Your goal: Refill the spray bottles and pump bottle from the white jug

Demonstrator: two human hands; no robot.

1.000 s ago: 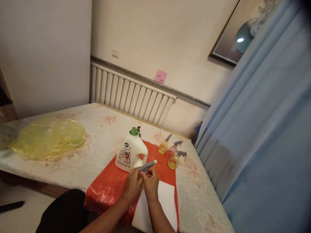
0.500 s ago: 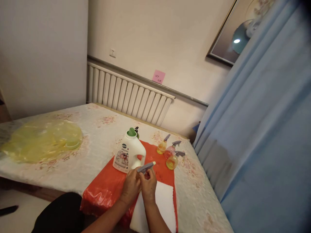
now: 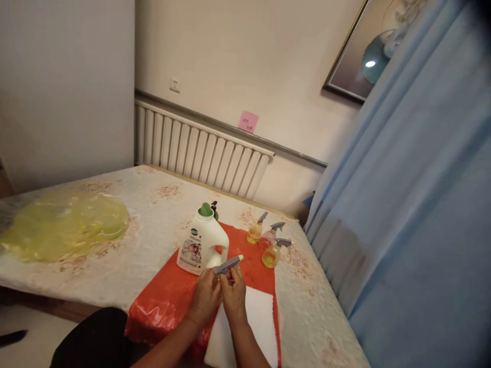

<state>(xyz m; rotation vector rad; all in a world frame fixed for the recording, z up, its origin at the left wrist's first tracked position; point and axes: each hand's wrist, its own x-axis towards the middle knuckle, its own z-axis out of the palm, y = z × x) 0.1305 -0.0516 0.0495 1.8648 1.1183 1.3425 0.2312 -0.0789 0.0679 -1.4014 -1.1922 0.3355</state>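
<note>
Since a second ago almost nothing changes: your left hand (image 3: 206, 295) and right hand (image 3: 233, 292) stay closed around the small grey trigger spray head (image 3: 227, 265), above the red plastic sheet (image 3: 172, 296).

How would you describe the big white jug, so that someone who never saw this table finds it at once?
Start at the red plastic sheet on the flowered table. At its far edge, just beyond both hands, stands the white jug. It is opaque white with a green cap, far larger than the three small spray bottles.
</note>
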